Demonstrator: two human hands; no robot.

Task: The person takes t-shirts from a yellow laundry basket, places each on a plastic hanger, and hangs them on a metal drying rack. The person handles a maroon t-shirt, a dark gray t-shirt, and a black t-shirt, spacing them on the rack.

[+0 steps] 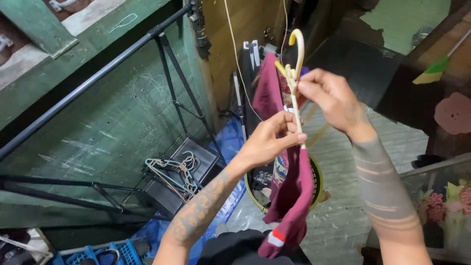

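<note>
Your left hand point(267, 140) and right hand point(327, 95) both pinch a cream plastic hanger point(296, 73) draped with a maroon garment point(292, 196), above a round basket point(319, 184).

Single view only, from a head-worn camera, looking down and forward from just above the forearms. Very near to both hands: left hand point(267, 140) and right hand point(331, 98) at frame centre with a pale yellow plastic clothes hanger point(296, 73) and a maroon fabric garment point(294, 196). Tilted slightly, so that a black metal clothes rail point(98, 76) slants across the upper left. Farther down and behind, grey plank floor point(338, 216) at right; green painted wall point(117, 118) at left. No second view, so nothing shared.
</note>
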